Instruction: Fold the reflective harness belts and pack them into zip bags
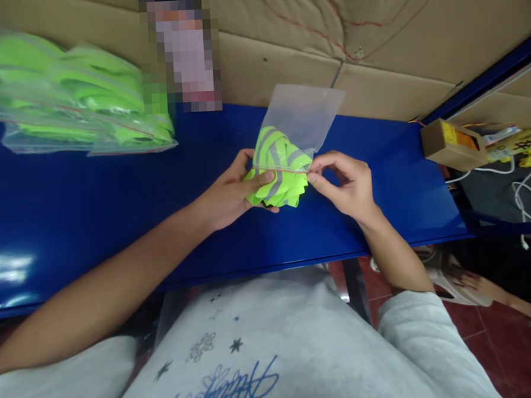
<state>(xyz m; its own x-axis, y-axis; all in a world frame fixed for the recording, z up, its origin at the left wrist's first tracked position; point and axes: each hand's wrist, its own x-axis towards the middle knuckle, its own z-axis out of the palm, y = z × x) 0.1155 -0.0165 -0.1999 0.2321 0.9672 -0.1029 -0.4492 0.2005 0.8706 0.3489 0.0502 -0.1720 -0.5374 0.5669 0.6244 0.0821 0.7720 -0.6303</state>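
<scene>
Left hand [230, 196] holds strap bundle [287, 193], likely light, soft; right hand [352, 184] pinches slick-looking bag [305, 111] between hands. Grip mouth edge.

A loose bundle of fluorescent yellow-green bands [286, 185] with grey stripes, gathered in folds, is held above a blue tabletop [402, 186]. Its upper part is enclosed by a clear plastic bag [306, 111]; jagged ends are left protruding past the red-lined mouth, the bag's far portion unfilled.
</scene>
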